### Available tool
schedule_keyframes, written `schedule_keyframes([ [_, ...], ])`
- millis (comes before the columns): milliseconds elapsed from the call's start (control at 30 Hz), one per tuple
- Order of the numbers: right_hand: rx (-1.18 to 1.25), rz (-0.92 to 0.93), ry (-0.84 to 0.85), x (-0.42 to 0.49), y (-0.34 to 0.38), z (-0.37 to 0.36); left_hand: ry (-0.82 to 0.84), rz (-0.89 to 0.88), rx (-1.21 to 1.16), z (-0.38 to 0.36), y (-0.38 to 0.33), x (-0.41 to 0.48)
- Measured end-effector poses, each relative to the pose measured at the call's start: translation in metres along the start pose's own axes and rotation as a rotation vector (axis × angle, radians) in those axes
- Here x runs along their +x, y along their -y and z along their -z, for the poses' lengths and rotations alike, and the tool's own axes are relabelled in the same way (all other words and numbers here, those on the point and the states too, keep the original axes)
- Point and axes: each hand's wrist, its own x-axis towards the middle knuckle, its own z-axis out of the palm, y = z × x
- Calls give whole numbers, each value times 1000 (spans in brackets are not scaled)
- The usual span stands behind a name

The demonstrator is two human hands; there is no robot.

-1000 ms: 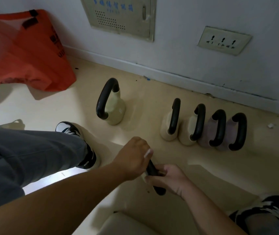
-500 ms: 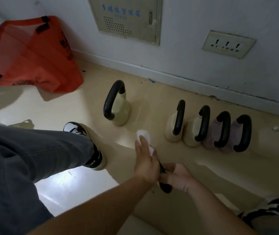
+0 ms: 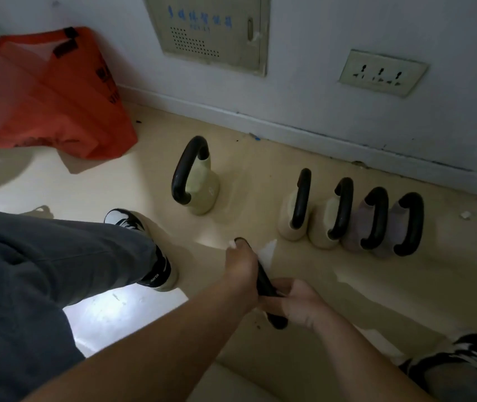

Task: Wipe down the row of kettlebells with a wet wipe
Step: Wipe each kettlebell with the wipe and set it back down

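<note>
The bare left forearm reaches in from the near left. The left hand (image 3: 241, 266) is curled, holding a wet wipe (image 3: 267, 252) against the far part of a black kettlebell handle (image 3: 263, 281). The right forearm enters from the near right, and the right hand (image 3: 298, 304) grips the handle's near end, just beside the left.

I have one view only: a wide-angle head camera, looking forward and steeply down at the floor (image 3: 405, 285), close above the kettlebells (image 3: 324, 227), with the wall (image 3: 304, 82) across the top.
</note>
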Motion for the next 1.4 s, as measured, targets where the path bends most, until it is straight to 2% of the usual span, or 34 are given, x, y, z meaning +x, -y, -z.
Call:
schedule_keyframes([
  [100, -42, -9, -30, -1, 6, 2, -78, -97, 101, -8, 35, -35],
  [133, -66, -21, -32, 1, 4, 3, -47, -71, 129, -8, 38, -41],
  [233, -35, -10, 21, 1, 4, 4, 35, 116, -95, -2, 7, -32],
  [367, 5, -15, 61, -4, 9, 2, 46, 219, -243, 17, -37, 7],
  [533, 15, -35, 38, -5, 11, 3, 31, 131, -62, 2, -2, -39],
  [700, 40, -20, 57, -6, 11, -1, 96, 284, -268, 19, -34, -24],
  [767, 54, -10, 33, -5, 7, -2, 21, 274, -250, 28, -49, -21],
  [833, 42, -16, 23, -2, 6, -2, 111, 197, -218, 21, -48, -26],
  [933, 13, -50, -3, 0, 8, 2, 52, 91, 13, -4, -6, -34],
  [967, 9, -46, -14, -1, 10, 3, 53, 111, 59, -7, 3, -37],
  [1067, 49, -32, 10, -2, 8, 4, 67, 162, -40, 10, -5, -18],
  [1167, 42, -16, 36, -5, 9, 0, -72, -40, -19, 43, -49, -7],
  [1267, 75, 4, 50, -5, 8, 0, -321, -414, 333, 63, -70, -2],
  [1333, 69, 14, 51, -5, 7, 1, -300, -575, 559, 60, -59, -4],
  [1367, 66, 7, 50, -5, 8, 1, -232, -570, 577, 51, -47, -6],
  [1400, 70, -3, 45, -1, 5, 1, -145, -487, 538, 39, -31, -12],
])
